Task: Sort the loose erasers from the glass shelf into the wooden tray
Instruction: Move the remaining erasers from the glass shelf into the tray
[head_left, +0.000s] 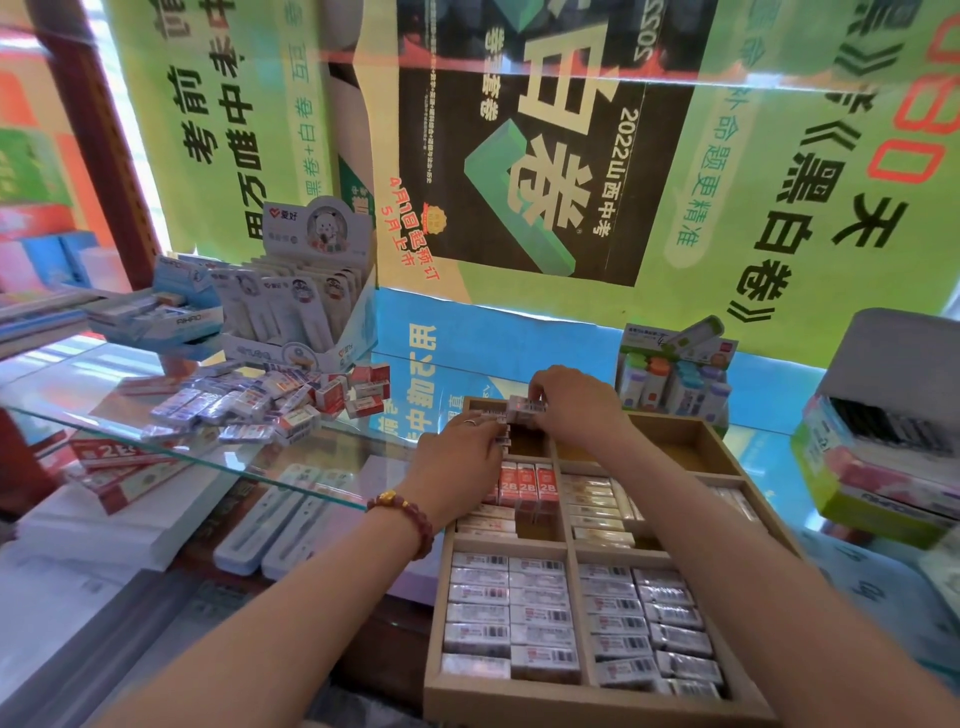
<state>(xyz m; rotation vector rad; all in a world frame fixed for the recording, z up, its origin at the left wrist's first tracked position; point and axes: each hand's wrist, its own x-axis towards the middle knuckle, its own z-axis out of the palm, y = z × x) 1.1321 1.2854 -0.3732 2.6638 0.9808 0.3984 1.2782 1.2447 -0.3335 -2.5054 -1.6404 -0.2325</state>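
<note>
The fingers (540, 387) of the right hand (576, 410) are curled and pinch a wrapped eraser (525, 408) with a barcode label, just above the far-left compartment of the wooden tray (571, 699). Touching them from the left, the fingers (485, 428) of the left hand (457, 457) are also curled and pinch a few small erasers (502, 436) over the same compartment; how many, I cannot tell. Directly below the fingers that compartment looks nearly bare, and the one to their right looks bare too. Nearer the person than the fingers, the middle compartments are part filled with red 2B erasers and cream ones, and the two nearest compartments are packed with neat rows of white barcode-labelled erasers. As a judgement, the sorting is well past half but not done: a loose pile of erasers (260, 405) lies on the glass shelf (332, 447), well to the left of the fingers. Beyond that pile stands a display box (306, 301) of carded pens, and just right of the fingers, behind the tray, a box of coloured-capped items (675, 384). The way from pile to tray runs over open glass, with the shelf's front edge near the left wrist and the tray's left wall the one rim to clear.
</note>
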